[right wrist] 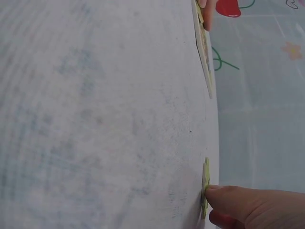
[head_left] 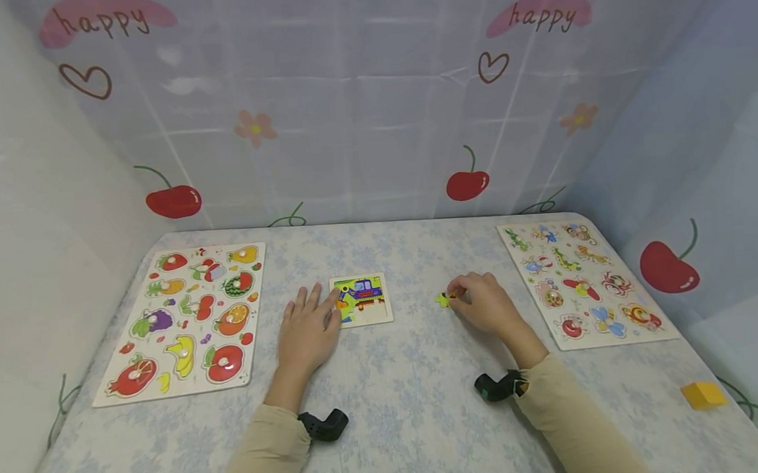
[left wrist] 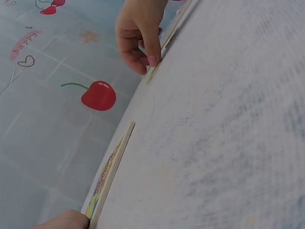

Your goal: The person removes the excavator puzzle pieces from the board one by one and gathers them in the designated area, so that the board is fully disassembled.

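A small jigsaw puzzle (head_left: 378, 312) in a pale wooden frame lies on the table between the hands, picturing a blue and purple digger on green and yellow. Its lower right part shows bare board. My left hand (head_left: 308, 333) lies flat with fingers extended, thumb and index finger touching the frame's left side. To the right of the frame, my right hand (head_left: 487, 306) pinches a yellow-green puzzle piece (head_left: 443, 300) between thumb and fingers. In the right wrist view the thin piece (right wrist: 205, 188) stands edge-on at the thumb tip, at or just above the tabletop.
A fruit peg board (head_left: 255, 345) lies at the left and an insect-and-animal peg board (head_left: 570, 337) at the right. A yellow block (head_left: 704, 395) sits near the right edge. A printed curtain (head_left: 360, 143) hangs behind the table (head_left: 422, 407).
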### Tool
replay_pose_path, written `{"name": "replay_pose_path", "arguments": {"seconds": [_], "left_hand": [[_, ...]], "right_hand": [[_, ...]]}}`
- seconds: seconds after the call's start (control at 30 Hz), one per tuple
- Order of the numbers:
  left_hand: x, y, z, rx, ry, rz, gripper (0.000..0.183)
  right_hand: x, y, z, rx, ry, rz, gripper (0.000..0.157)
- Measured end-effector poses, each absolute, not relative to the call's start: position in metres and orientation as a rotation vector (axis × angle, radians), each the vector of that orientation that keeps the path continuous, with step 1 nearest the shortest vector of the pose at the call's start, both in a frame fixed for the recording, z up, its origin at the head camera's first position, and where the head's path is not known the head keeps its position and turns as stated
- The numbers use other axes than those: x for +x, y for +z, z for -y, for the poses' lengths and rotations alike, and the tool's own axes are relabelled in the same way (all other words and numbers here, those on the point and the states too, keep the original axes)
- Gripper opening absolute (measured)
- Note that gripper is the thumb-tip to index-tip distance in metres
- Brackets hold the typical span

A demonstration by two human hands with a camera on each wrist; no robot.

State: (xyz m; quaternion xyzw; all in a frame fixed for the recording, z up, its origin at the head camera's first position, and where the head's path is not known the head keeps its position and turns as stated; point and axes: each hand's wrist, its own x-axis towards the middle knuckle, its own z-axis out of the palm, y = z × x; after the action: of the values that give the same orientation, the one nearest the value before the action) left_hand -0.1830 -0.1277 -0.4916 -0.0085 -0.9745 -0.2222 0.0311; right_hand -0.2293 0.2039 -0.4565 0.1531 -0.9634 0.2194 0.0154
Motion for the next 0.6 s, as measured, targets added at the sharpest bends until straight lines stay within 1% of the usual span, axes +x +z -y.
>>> {"name": "replay_pose_path", "arguments": {"seconds": [0.37,0.47,0.6], "left_hand": [[-0.183,-0.491,0.130,-0.032,-0.720,3.025,0.057],[-0.183,-0.491,0.132,-0.054,-0.721,3.034,0.066],[-0.182,-0.490,0.134,-0.090,-0.689,3.051,0.085]], "right_hand": [[-0.229,-0.453,-0.193,0.560,0.796,2.924,0.019],[-0.230,-0.451,-0.188,0.560,0.832,2.922,0.021],[-0.232,-0.451,-0.181,0.546,0.861,2.928,0.022]]}}
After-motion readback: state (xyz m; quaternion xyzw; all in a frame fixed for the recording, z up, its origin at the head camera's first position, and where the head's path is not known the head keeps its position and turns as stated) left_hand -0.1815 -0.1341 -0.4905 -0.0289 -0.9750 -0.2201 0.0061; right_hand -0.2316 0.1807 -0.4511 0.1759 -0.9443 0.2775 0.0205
